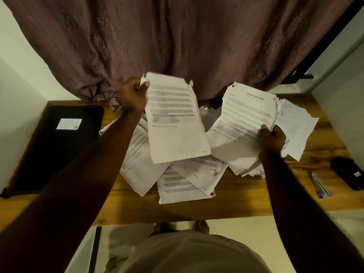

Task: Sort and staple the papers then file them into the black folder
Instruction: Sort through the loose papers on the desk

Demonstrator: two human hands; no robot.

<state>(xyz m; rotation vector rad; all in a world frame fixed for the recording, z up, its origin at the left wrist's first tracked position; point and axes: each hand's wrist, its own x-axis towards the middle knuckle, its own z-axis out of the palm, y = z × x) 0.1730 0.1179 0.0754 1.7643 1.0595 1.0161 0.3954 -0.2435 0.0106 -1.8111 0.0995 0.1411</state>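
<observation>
Open room along the tabletop's near edge, black folder hugging the left edge, my left hand pinches a sheet by its top corner, right hand grips what looks like several pages.

The light is dim and yellow. A soft shadow lies along the near edge of the tabletop. The walls bend at the sides, and everything looks blurry

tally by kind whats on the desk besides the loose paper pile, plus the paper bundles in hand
black folder: 1
black stapler: 1
pens: 2
held paper bundles: 2, one in the left hand, one in the right hand
total: 6
loose pile overlaps too much to count
</observation>
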